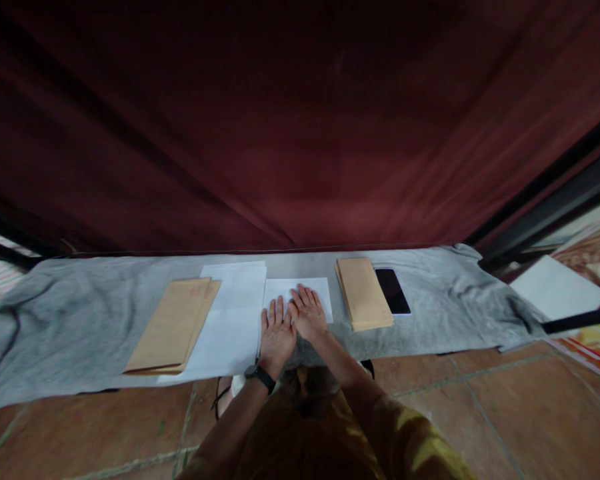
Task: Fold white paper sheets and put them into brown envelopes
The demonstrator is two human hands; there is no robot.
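white paper [282, 287] | long axis left-to-right | hands [310, 320] laid flat on it, slightly spread

No readable text, faint reddish marks [199, 291] on brown envelope [169, 325], illegible

On that grey fabric cloth [453, 303] I see, left to right: brown paper envelopes [167, 327] overlapping big white paper sheets [233, 320], a smaller white paper rectangle [281, 288] beneath left hand [279, 337] and right hand [310, 317], another brown envelope stack [364, 293], a black rectangular phone [395, 291]; behind, a dark-red fabric curtain [300, 147].
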